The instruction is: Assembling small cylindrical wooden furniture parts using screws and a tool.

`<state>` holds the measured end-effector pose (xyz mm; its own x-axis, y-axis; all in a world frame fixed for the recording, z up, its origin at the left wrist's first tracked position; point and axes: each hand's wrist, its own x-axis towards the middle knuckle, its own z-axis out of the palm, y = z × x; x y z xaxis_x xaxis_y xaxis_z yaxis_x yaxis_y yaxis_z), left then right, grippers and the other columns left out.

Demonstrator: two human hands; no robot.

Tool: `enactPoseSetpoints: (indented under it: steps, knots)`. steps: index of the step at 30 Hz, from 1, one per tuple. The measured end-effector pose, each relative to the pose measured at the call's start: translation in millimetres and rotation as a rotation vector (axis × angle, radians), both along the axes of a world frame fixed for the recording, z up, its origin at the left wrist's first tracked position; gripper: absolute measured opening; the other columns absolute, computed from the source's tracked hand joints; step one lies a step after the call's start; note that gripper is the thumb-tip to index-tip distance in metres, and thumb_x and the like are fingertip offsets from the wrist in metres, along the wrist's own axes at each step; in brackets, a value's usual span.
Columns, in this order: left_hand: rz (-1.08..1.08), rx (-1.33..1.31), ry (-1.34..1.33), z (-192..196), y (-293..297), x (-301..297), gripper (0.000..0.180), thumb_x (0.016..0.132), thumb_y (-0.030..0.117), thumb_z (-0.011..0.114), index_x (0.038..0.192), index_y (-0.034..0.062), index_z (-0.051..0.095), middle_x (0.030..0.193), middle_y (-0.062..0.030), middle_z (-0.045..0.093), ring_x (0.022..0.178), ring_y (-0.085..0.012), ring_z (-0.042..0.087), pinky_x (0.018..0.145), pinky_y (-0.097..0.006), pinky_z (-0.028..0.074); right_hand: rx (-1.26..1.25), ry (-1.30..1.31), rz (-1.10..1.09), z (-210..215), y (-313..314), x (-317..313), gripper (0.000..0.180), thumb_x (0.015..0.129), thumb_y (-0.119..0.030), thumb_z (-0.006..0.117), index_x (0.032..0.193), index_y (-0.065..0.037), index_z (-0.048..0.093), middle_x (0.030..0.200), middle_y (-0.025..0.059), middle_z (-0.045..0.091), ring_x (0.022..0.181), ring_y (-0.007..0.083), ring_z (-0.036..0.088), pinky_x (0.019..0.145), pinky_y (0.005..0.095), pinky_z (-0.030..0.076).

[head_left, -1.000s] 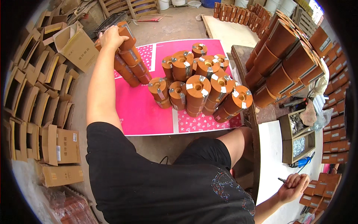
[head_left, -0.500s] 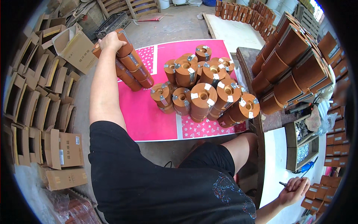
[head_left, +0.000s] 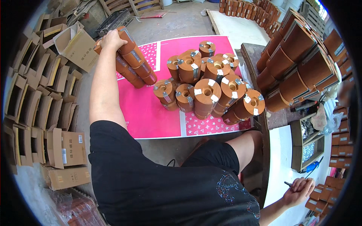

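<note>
At the far left corner of the pink-topped table [head_left: 151, 116], my left hand [head_left: 112, 40] rests with bent fingers on the top of two side-by-side stacks of brown cylinders [head_left: 136, 59]. Its fingertips grip the upper cylinder's edge; the palm side is hidden. My right hand [head_left: 299, 191], low at the right, is closed around a thin dark pen-like thing [head_left: 287, 184] whose tip pokes out. Between the hands, in the middle of the table, stand several stacked brown cylinders with center holes [head_left: 207, 93], with white stickers and metal strips on them.
Tall brown cylinder stacks [head_left: 292, 64] stand on a dark bench at the right. Nearer are a wooden tray of small metal parts [head_left: 308, 150] and a blue-handled tool [head_left: 312, 167]. Open cardboard boxes [head_left: 36, 109] fill the left side. A black crate [head_left: 115, 23] lies beyond the table.
The view has shifted slightly, so the table and stacks appear a little higher and further right. Both hands keep their places and grips.
</note>
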<state>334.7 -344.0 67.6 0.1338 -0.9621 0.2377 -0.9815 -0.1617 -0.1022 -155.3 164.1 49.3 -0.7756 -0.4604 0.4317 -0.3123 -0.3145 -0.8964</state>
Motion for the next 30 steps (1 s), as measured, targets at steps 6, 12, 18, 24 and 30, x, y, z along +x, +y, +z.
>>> enactPoseSetpoints:
  steps: [6,12,18,24,30]
  knots:
    - [-0.182,-0.09,0.146,26.6,-9.8,-8.3,0.063,0.055,0.037,0.073,0.101,-0.0016,0.053,0.103,-0.0216,0.056,0.098,-0.0304,0.054,0.083,-0.036,0.043,-0.109,-0.093,0.032,1.2,10.3,-1.5,0.011,0.089,-0.01,0.039,0.082,-0.003,0.045,0.049,-0.0032,0.028,0.038,0.0037,0.025,0.034,0.0175,0.023]
    - [-0.815,-0.403,0.612,98.1,2.3,-131.5,0.059,0.066,0.034,0.069,0.109,-0.0015,0.05,0.107,-0.0169,0.055,0.099,-0.0272,0.053,0.083,-0.034,0.042,-0.17,-0.119,0.04,7.6,5.4,4.4,0.011,0.088,-0.011,0.042,0.081,-0.004,0.045,0.047,-0.0034,0.028,0.037,0.005,0.026,0.034,0.0184,0.024]
    - [-1.325,-0.23,0.77,164.0,112.1,-330.0,0.049,0.069,0.031,0.067,0.109,0.0082,0.052,0.108,-0.0136,0.055,0.103,-0.0294,0.051,0.082,-0.035,0.042,-0.397,0.165,0.641,87.3,10.7,48.7,0.01,0.08,0.001,0.05,0.089,-0.004,0.046,0.049,0.0031,0.039,0.036,0.0134,0.038,0.034,0.0257,0.028]
    - [-1.521,-0.02,0.662,185.7,162.6,-451.2,0.05,0.071,0.03,0.067,0.111,0.0064,0.049,0.11,-0.012,0.053,0.105,-0.028,0.049,0.085,-0.036,0.04,-0.421,0.337,1.187,144.2,25.9,66.2,0.025,0.079,0.004,0.052,0.099,-0.007,0.062,0.046,0.0029,0.041,0.031,0.0117,0.033,0.031,0.0247,0.023]
    - [-1.468,-0.264,0.539,200.4,129.9,-576.1,0.071,0.06,0.039,0.069,0.117,0.0044,0.045,0.107,-0.0217,0.053,0.1,-0.0306,0.052,0.086,-0.035,0.042,-0.505,0.179,1.262,130.7,48.3,70.3,0.028,0.077,0.009,0.052,0.097,-0.006,0.062,0.046,0.0023,0.037,0.032,0.0127,0.032,0.032,0.0256,0.022]
